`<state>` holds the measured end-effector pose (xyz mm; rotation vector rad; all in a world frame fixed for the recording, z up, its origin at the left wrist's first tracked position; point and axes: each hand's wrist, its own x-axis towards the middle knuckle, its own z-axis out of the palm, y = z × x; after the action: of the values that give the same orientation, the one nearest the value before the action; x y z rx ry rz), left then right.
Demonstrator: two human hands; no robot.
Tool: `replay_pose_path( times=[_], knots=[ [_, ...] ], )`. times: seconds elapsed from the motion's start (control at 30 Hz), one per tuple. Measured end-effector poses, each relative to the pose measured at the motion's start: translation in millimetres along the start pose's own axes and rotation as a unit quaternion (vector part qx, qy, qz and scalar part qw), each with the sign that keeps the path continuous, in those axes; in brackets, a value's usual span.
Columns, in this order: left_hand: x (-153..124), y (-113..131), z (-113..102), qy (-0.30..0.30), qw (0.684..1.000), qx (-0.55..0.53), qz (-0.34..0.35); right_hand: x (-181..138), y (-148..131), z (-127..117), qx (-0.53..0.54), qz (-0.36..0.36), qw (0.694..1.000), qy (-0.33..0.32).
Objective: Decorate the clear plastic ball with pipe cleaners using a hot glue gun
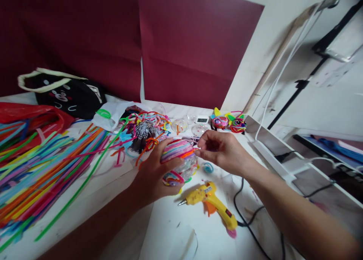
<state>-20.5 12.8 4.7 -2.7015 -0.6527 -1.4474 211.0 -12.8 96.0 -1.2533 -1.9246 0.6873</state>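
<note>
Nearest the camera, the right forearm (300, 211) slants in from the lower right corner, with the left forearm (99, 218) coming up opposite it. Between the hands, above the middle of the counter (164, 229), is a striped ball (178, 150), wound with pink, orange, white and blue strands over its upper part. Its lower right looks clear and uncovered, and a multicoloured coil sits low on its left. The left hand (157, 171) has a firm grip on the ball, fingers and thumb wrapped around its left side. The right hand (224, 148) is at the right edge, thumb and forefinger nearly together (whether that grip has hold of a strand end is too small to tell).

Just beside the ball, to the right, lies a small blue coil (208, 167). Nearer the camera rests a yellow glue gun (212, 199) on its side, nozzle pointing left, with a black cable (246, 222) trailing from its handle. Behind the hands are a tangled heap of coloured strands, a white digital display (202, 119) and two bright decorated pieces (229, 122). Loose coloured stems (56, 169) spread across the left, with a black bag (69, 95) behind them.
</note>
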Motion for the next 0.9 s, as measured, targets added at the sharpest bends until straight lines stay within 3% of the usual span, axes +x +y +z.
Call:
replay_pose_path(
  times=[0.33,0.53,0.9],
  knots=[
    [-1.2,1.4,-0.4,-0.012,1.0,-0.02,-0.006,1.9,7.1,4.4,0.061,0.037,0.997,-0.012],
    [-0.2,3.4,-1.7,-0.011,0.999,-0.036,-0.015,3.9,3.5,4.2,0.156,0.094,0.983,-0.02],
    [2.5,4.5,-4.6,-0.011,0.999,-0.046,0.006,5.5,0.4,1.6,0.221,0.153,0.963,-0.013]
  ],
)
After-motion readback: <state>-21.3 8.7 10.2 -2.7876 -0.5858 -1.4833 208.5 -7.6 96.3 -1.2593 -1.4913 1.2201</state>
